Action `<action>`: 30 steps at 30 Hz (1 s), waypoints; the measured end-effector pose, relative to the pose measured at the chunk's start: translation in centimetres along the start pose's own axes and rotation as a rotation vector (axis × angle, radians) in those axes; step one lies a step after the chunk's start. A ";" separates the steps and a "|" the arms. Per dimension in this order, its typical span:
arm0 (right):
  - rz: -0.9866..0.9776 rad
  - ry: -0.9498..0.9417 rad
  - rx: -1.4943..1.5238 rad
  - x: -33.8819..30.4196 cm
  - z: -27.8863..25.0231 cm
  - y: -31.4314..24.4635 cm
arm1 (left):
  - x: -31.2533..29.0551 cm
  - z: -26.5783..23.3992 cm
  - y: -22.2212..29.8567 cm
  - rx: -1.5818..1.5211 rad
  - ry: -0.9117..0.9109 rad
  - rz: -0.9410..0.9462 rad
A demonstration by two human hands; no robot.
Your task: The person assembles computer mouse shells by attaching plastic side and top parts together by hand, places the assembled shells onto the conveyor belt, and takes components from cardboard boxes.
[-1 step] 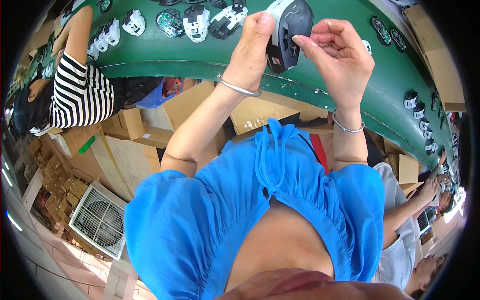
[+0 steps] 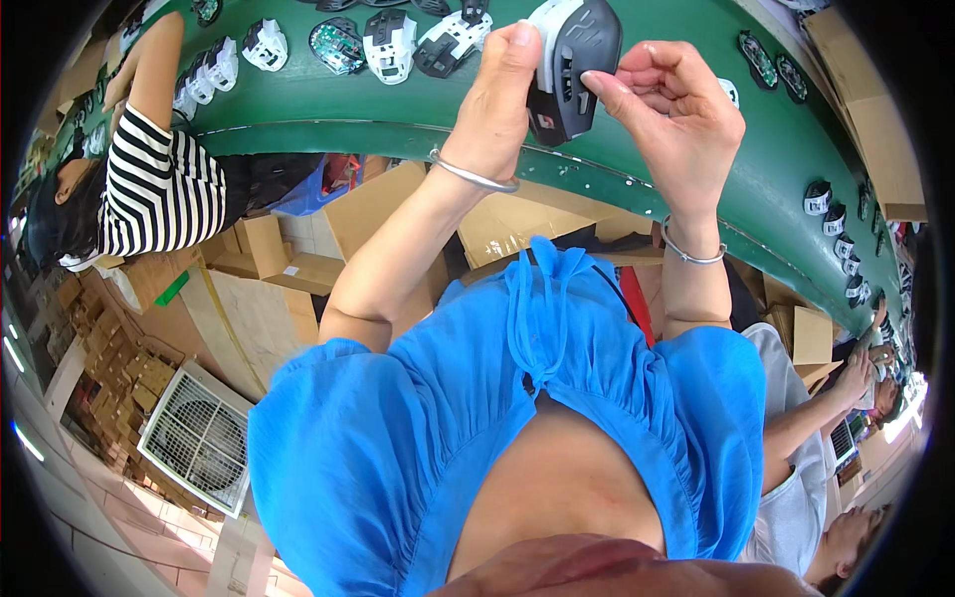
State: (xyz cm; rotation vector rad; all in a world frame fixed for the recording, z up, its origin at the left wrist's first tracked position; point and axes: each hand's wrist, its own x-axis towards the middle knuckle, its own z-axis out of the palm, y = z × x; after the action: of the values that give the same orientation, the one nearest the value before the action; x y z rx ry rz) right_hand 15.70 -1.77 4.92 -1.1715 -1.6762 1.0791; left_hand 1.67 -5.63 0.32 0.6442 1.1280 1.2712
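Observation:
A dark grey and white computer mouse body (image 2: 577, 60) is held up above the green conveyor belt (image 2: 328, 104). My left hand (image 2: 497, 99) grips its left side, thumb up against the shell. My right hand (image 2: 676, 119) pinches its right edge with the fingertips. Each wrist carries a thin metal bangle. My blue top fills the lower middle of the view.
Several unfinished mouse shells and circuit boards (image 2: 388, 40) lie on the belt, with more at the right (image 2: 836, 229). A person in a striped shirt (image 2: 149, 189) works at the left, another person (image 2: 806, 438) at the right. Cardboard boxes (image 2: 378, 209) and a white fan (image 2: 194, 438) stand below.

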 end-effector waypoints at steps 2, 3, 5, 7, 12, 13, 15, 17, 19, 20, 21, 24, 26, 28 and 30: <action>-0.021 -0.003 0.029 0.0 0.0 0.2 | 0.0 -0.1 0.7 -0.030 -0.035 -0.024; -0.020 -0.004 0.028 0.0 -0.1 0.2 | -0.1 -0.1 0.9 -0.058 -0.065 -0.044; -0.017 -0.041 0.013 -0.1 -0.2 0.4 | -0.2 0.2 0.6 -0.101 -0.033 -0.025; -0.093 -0.039 -0.013 -0.1 -0.3 0.6 | -0.2 0.7 1.1 -0.144 -0.003 -0.012; -0.081 -0.040 0.148 -0.2 -0.8 0.5 | 0.7 0.5 1.4 -0.293 -0.161 -0.118; -0.067 -0.030 0.132 -0.1 -0.8 0.3 | 0.9 0.5 1.4 -0.292 -0.163 -0.120; -0.051 -0.020 0.118 -0.1 -0.8 0.3 | 1.0 0.5 1.5 -0.326 -0.140 -0.168; -0.016 -0.052 0.170 -0.2 -0.6 0.7 | 0.9 0.4 0.7 -0.315 -0.145 -0.130; 0.036 -0.057 0.122 -0.1 -0.9 0.4 | 0.9 0.5 0.5 -0.307 -0.157 -0.095; 0.088 -0.067 0.077 -0.1 -1.0 0.4 | 0.8 0.6 0.7 -0.279 -0.125 -0.114; 0.088 -0.065 0.076 -0.2 -1.1 0.5 | 0.7 0.7 0.9 -0.251 -0.092 -0.131; 0.126 -0.064 0.159 -0.5 -1.0 0.8 | 0.4 0.3 1.1 -0.091 -0.156 -0.052; 0.147 -0.127 0.138 -0.5 -1.1 0.8 | 0.1 -0.1 1.1 0.070 -0.215 0.028; 0.169 -0.187 0.113 -0.5 -1.1 0.8 | 0.0 -0.3 1.2 0.228 -0.278 0.109; 0.193 -0.242 0.086 -0.7 -1.3 0.9 | -0.5 -0.1 1.4 0.398 -0.226 0.227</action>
State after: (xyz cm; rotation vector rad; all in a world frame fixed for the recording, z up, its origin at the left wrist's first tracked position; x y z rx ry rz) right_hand 17.34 -1.98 4.41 -1.2037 -1.7041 1.4482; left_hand 1.08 -5.74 1.70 1.2116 1.1494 1.1330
